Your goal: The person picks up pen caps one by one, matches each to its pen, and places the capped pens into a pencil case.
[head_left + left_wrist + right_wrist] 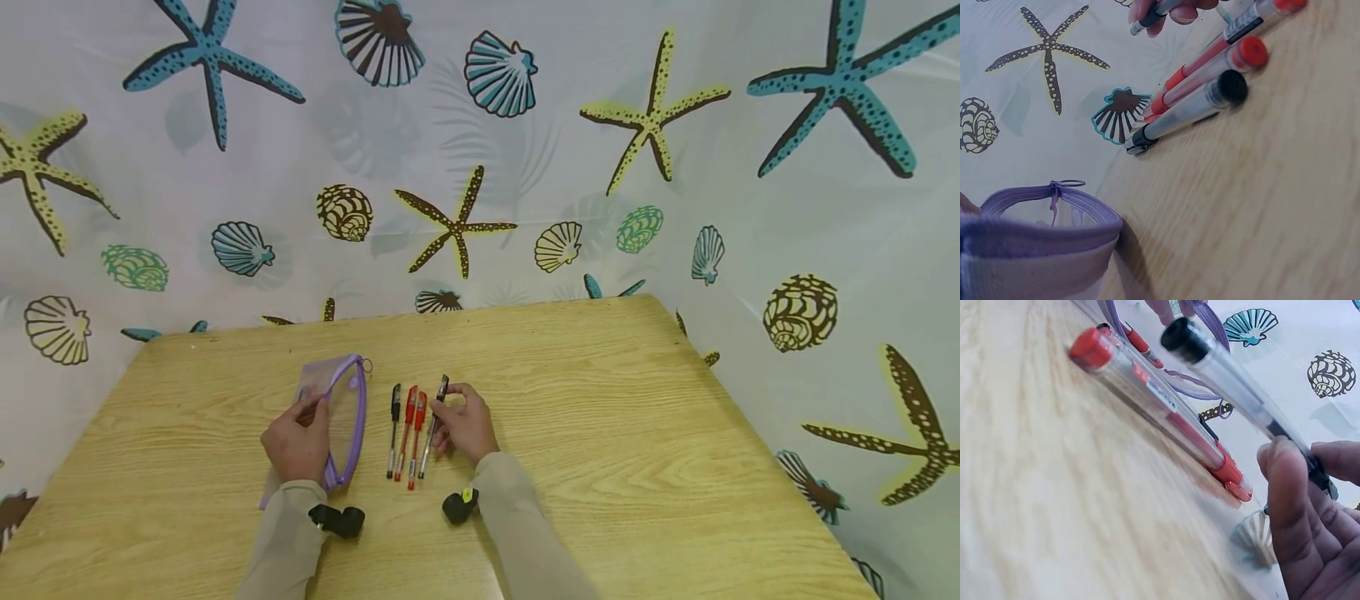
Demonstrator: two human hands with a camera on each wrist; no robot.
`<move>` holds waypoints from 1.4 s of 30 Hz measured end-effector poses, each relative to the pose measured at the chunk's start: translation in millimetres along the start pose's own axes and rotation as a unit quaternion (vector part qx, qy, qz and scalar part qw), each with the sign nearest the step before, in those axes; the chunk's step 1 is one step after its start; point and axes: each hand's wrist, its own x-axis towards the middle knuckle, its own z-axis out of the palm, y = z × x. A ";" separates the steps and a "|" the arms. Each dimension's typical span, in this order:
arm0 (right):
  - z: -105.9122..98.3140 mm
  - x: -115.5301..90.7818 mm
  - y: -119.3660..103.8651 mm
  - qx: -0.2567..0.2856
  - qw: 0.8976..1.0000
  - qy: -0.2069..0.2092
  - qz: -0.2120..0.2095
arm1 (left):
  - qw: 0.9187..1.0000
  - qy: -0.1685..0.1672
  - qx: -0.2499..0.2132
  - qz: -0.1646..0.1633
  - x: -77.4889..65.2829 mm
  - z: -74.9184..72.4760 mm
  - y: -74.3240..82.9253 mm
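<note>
A see-through pencil pouch with purple zip edging [360,425] lies on the left of the table, its mouth spread apart. My left hand [300,437] pinches the near edge of that mouth; in the left wrist view the purple rim [1041,234] stands up in a loop. Between thumb and fingers, my right hand [467,423] holds a clear-barrelled gel pen with a black cap [1235,381], lifted and tilted. Beside it lie two red gel pens [417,437] [406,435] and another black gel pen [393,429], side by side.
The wooden table [600,417] carries the pouch and pens. A white cloth with starfish and shells [457,225] hangs behind it and along its right side. Small black wrist cameras [348,522] sit on both sleeves.
</note>
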 end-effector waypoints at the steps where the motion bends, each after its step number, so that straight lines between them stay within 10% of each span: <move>1: 0.2 0.1 -0.3 0.003 1.000 -0.001 -0.001 | 1.000 0.000 -0.001 0.000 0.1 0.0 -0.1; 42: 30.6 20.7 -18.3 -0.009 0.998 -0.065 0.000 | 1.000 -0.002 -0.006 0.005 0.6 -1.1 -1.6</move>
